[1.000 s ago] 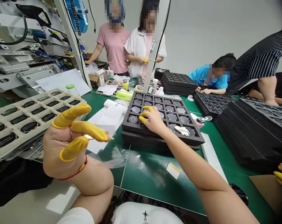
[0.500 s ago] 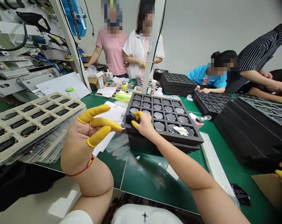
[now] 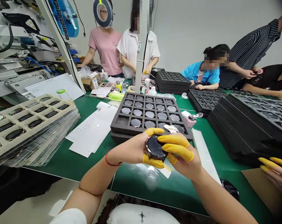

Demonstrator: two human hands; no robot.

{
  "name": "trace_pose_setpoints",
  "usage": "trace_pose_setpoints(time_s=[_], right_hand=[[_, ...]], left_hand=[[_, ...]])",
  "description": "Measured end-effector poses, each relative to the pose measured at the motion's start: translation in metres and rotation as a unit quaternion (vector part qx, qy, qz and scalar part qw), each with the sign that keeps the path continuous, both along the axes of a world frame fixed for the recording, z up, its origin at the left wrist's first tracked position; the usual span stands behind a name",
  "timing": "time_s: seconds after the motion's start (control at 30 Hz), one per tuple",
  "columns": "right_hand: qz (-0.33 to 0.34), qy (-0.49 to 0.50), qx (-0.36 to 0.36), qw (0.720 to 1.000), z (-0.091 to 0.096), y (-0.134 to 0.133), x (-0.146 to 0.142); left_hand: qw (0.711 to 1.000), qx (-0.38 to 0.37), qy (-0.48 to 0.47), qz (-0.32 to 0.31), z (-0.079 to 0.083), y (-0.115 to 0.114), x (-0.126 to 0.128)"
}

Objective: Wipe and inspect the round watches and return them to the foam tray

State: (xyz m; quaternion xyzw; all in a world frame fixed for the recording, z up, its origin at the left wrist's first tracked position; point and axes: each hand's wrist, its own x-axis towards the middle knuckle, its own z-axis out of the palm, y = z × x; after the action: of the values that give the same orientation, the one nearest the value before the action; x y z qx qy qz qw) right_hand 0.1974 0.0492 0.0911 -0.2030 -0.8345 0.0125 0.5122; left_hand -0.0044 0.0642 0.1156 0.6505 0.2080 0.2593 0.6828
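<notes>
A round dark watch case (image 3: 153, 147) with a glossy face is held up between my hands, over the front of the green table. My left hand (image 3: 136, 149), in yellow finger cots, grips its rim from the left with thumb and fingers. From the right, my right hand (image 3: 184, 155), also in yellow finger cots, lies with its fingers bent over the watch's face and edge. Just beyond them stands a black foam tray (image 3: 125, 130) with rows of round watches in its compartments. A crumpled white cloth (image 3: 170, 128) lies on its front row.
Left, beige trays of dark oval parts (image 3: 36, 124) are stacked beside papers (image 3: 94, 124). A pink pump bottle (image 3: 189, 120) and stacked black trays (image 3: 238, 130) stand right. A co-worker's yellow-tipped hand (image 3: 276, 171) is at the right edge. Other people work behind.
My right hand has lifted the watch from the tray's front left compartment and brought it towards me. My left hand has moved right and closed on it.
</notes>
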Motion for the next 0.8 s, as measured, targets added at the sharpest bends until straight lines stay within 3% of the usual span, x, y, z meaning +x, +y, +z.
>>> trace_pose_setpoints(time_s=[0.13, 0.33, 0.63, 0.8], right_hand=[[-0.028, -0.023, -0.008, 0.999, -0.008, -0.008, 0.016], [-0.034, -0.076, -0.036, 0.996, -0.006, -0.015, 0.032], [-0.019, -0.056, -0.063, 0.996, -0.012, -0.010, 0.023], [-0.049, -0.079, -0.064, 0.994, -0.013, -0.010, 0.021]], left_hand=[[1.000, 0.007, 0.013, 0.001, -0.007, -0.001, 0.020], [0.998, -0.012, 0.064, 0.008, -0.006, -0.002, 0.027], [0.989, 0.111, 0.098, -0.001, -0.022, 0.000, 0.041], [0.987, 0.114, 0.114, -0.008, -0.026, 0.003, 0.041]])
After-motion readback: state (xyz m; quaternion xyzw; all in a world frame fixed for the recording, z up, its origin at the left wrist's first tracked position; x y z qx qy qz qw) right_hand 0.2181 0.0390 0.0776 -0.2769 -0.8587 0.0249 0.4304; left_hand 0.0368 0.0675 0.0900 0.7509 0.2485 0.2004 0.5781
